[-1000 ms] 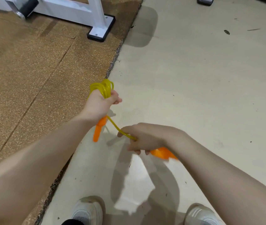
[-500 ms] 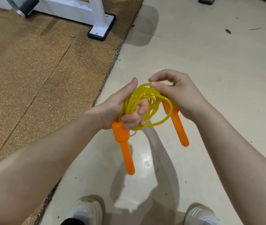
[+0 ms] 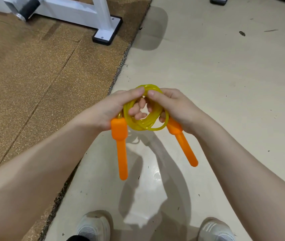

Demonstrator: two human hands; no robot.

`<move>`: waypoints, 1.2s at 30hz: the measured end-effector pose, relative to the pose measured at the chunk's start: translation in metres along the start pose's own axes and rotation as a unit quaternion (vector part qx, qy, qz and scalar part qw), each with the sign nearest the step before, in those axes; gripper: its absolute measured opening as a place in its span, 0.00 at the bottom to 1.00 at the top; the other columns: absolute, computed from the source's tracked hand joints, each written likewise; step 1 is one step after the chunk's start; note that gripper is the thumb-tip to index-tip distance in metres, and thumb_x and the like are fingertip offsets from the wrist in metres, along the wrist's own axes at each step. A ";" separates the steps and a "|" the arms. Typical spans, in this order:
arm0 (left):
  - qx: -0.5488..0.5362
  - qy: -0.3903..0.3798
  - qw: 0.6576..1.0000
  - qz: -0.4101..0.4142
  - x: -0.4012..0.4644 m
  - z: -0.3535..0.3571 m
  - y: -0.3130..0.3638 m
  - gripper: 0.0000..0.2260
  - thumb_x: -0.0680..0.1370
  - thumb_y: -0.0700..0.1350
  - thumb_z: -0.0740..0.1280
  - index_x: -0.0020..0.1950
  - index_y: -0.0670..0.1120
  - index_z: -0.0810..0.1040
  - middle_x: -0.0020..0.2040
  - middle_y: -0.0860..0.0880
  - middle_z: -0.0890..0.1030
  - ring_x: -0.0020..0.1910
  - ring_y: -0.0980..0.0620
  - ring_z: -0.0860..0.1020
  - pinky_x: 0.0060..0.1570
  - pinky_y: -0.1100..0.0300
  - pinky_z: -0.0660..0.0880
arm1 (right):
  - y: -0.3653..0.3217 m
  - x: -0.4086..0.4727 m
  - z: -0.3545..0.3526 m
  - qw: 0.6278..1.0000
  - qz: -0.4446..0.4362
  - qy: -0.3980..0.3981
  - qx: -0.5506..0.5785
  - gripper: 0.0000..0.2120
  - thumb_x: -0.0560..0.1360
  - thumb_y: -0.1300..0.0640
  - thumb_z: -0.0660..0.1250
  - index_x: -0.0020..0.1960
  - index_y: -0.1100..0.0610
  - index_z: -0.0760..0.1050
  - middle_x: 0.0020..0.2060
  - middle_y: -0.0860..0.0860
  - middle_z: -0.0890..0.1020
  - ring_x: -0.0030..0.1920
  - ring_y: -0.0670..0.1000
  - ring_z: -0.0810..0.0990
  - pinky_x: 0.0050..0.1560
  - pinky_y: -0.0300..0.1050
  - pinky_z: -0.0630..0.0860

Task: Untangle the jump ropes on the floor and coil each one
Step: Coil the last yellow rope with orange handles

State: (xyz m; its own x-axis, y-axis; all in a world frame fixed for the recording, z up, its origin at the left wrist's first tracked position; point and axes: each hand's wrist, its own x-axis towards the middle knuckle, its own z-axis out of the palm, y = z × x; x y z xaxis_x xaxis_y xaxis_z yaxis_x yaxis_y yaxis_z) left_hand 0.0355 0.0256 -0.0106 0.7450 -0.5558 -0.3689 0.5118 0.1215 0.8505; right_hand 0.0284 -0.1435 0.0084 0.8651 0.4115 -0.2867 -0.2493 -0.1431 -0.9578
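The yellow jump rope (image 3: 144,117) is hanging as a small coil of several loops in the air in front of me, above the pale floor (image 3: 225,75). I am gripping it from both sides. My left hand (image 3: 110,110) is curling around the left part of the coil, thumb lying over the top, fingertips showing through the middle of the loops. My right hand (image 3: 174,106) is curling around the right part, thumb meeting the left thumb at the top of the coil. The left orange handle (image 3: 120,145) is hanging down from below my left hand; the right orange handle (image 3: 183,145) is slanting down and outward from below my right hand. My two white shoes (image 3: 93,226) are standing on the pale floor below. A brown speckled mat (image 3: 33,75) is lying to the left, bearing the foot of a white metal frame (image 3: 103,23).
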 end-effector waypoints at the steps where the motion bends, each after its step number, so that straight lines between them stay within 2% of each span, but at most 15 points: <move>1: -0.013 0.039 0.999 -0.002 0.003 0.003 0.003 0.15 0.72 0.55 0.64 0.34 0.44 0.75 0.21 0.51 0.70 0.26 0.54 0.73 0.48 0.57 0.73 | 0.001 0.002 -0.003 1.000 0.003 0.029 -0.004 0.12 0.79 0.55 0.59 0.42 0.60 0.75 0.31 0.52 0.74 0.26 0.42 0.72 0.27 0.31 0.68; 3: -0.053 0.072 0.996 -0.022 0.005 0.008 0.003 0.15 0.70 0.57 0.62 0.38 0.44 0.74 0.25 0.51 0.74 0.31 0.53 0.76 0.47 0.56 0.74 | 0.003 0.003 -0.008 0.997 0.008 0.076 0.005 0.13 0.79 0.53 0.59 0.40 0.59 0.75 0.30 0.52 0.74 0.25 0.43 0.71 0.26 0.33 0.68; 5: -0.096 0.061 0.993 -0.043 0.003 0.014 -0.001 0.14 0.67 0.58 0.62 0.41 0.48 0.76 0.34 0.51 0.78 0.39 0.53 0.80 0.48 0.52 0.77 | 0.005 0.003 -0.013 0.993 0.004 0.116 0.014 0.15 0.79 0.53 0.59 0.38 0.58 0.74 0.29 0.53 0.74 0.24 0.43 0.71 0.26 0.33 0.68; 9: -0.056 0.081 0.995 -0.015 0.003 0.029 -0.011 0.08 0.71 0.52 0.64 0.42 0.49 0.77 0.53 0.47 0.80 0.45 0.49 0.83 0.43 0.57 0.80 | 0.020 0.007 -0.014 0.982 -0.001 0.179 -0.059 0.18 0.79 0.49 0.59 0.32 0.54 0.73 0.28 0.50 0.76 0.26 0.45 0.72 0.32 0.39 0.70; 12: -0.012 0.128 0.991 -0.041 0.006 0.032 -0.009 0.13 0.78 0.49 0.62 0.38 0.47 0.80 0.48 0.44 0.83 0.44 0.46 0.81 0.45 0.53 0.79 | 0.037 0.006 -0.006 0.977 0.021 0.195 -0.080 0.21 0.79 0.47 0.57 0.32 0.53 0.74 0.28 0.50 0.77 0.30 0.49 0.75 0.39 0.45 0.72; 14: 0.099 0.140 0.983 -0.063 0.006 0.029 -0.009 0.12 0.79 0.50 0.61 0.45 0.46 0.80 0.49 0.46 0.83 0.47 0.44 0.80 0.47 0.52 0.78 | 0.044 0.003 -0.003 0.984 0.058 0.164 -0.033 0.20 0.80 0.47 0.55 0.37 0.57 0.75 0.31 0.51 0.78 0.30 0.46 0.77 0.36 0.39 0.73; 16: 0.202 0.135 0.966 -0.084 0.006 0.024 -0.013 0.12 0.79 0.53 0.60 0.53 0.47 0.79 0.55 0.47 0.82 0.49 0.48 0.80 0.42 0.58 0.74 | 0.046 -0.001 -0.004 0.987 0.086 0.135 -0.015 0.19 0.80 0.47 0.55 0.40 0.58 0.75 0.32 0.52 0.79 0.29 0.45 0.76 0.32 0.37 0.73; 19: 0.165 0.107 0.975 -0.106 0.007 0.022 -0.019 0.13 0.80 0.51 0.60 0.57 0.46 0.77 0.55 0.44 0.82 0.50 0.47 0.80 0.46 0.55 0.74 | 0.046 0.001 -0.005 0.982 0.100 0.153 -0.053 0.19 0.79 0.46 0.57 0.37 0.57 0.74 0.31 0.52 0.78 0.29 0.47 0.75 0.33 0.39 0.72; 22: 0.112 0.099 0.985 -0.088 0.004 0.020 -0.019 0.09 0.81 0.45 0.59 0.54 0.46 0.77 0.48 0.46 0.85 0.46 0.44 0.81 0.53 0.47 0.77 | 0.043 0.004 -0.002 0.979 0.106 0.165 -0.048 0.19 0.79 0.46 0.58 0.36 0.56 0.74 0.29 0.52 0.78 0.28 0.46 0.75 0.30 0.36 0.72; 24: 0.115 0.103 0.985 -0.077 0.003 0.015 -0.021 0.09 0.81 0.44 0.57 0.53 0.47 0.76 0.45 0.48 0.85 0.43 0.46 0.82 0.49 0.46 0.78 | 0.045 0.001 0.000 0.985 0.107 0.135 -0.017 0.19 0.80 0.45 0.56 0.40 0.57 0.76 0.32 0.52 0.79 0.27 0.43 0.77 0.29 0.33 0.73; 26: 0.128 0.112 0.982 -0.077 0.001 0.009 -0.024 0.08 0.81 0.43 0.58 0.53 0.46 0.76 0.47 0.48 0.85 0.44 0.44 0.82 0.50 0.44 0.78 | 0.051 -0.001 -0.001 0.989 0.108 0.105 -0.008 0.21 0.80 0.43 0.51 0.47 0.55 0.78 0.37 0.48 0.80 0.34 0.41 0.79 0.35 0.31 0.74; 28: 0.145 0.120 0.978 -0.085 -0.001 0.003 -0.027 0.07 0.80 0.44 0.59 0.55 0.45 0.75 0.50 0.47 0.84 0.46 0.41 0.80 0.52 0.42 0.77 | 0.059 -0.001 -0.006 0.987 0.122 0.104 0.000 0.23 0.81 0.42 0.45 0.49 0.50 0.77 0.43 0.44 0.80 0.45 0.46 0.80 0.43 0.34 0.74; 30: 0.172 0.112 0.975 -0.091 -0.002 0.000 -0.028 0.08 0.80 0.44 0.60 0.56 0.44 0.74 0.51 0.47 0.84 0.46 0.42 0.80 0.52 0.43 0.76 | 0.071 -0.001 -0.014 0.985 0.152 0.085 0.021 0.23 0.81 0.43 0.44 0.50 0.50 0.76 0.48 0.46 0.79 0.52 0.53 0.77 0.48 0.41 0.73; 33: 0.172 0.101 0.976 -0.092 -0.002 -0.004 -0.024 0.10 0.80 0.44 0.59 0.59 0.43 0.74 0.54 0.45 0.82 0.48 0.41 0.80 0.53 0.42 0.76 | 0.089 -0.010 -0.024 0.981 0.178 -0.035 0.070 0.18 0.79 0.49 0.58 0.60 0.59 0.74 0.51 0.54 0.79 0.51 0.52 0.76 0.52 0.44 0.73; 36: 0.168 0.096 0.976 -0.105 -0.001 -0.010 -0.018 0.10 0.80 0.44 0.59 0.58 0.43 0.74 0.52 0.44 0.83 0.48 0.42 0.80 0.51 0.44 0.77 | 0.096 -0.018 -0.026 0.973 0.196 -0.112 0.036 0.18 0.73 0.60 0.65 0.63 0.56 0.70 0.49 0.53 0.80 0.50 0.51 0.78 0.54 0.44 0.73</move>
State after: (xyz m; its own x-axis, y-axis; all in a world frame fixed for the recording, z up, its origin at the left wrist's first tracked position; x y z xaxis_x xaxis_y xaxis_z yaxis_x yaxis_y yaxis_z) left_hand 0.0300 0.0323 -0.0290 0.7217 -0.3722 -0.5836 0.5164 -0.2720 0.8120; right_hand 0.0007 -0.1879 -0.0777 0.5826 0.5246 -0.6207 -0.5791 -0.2679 -0.7700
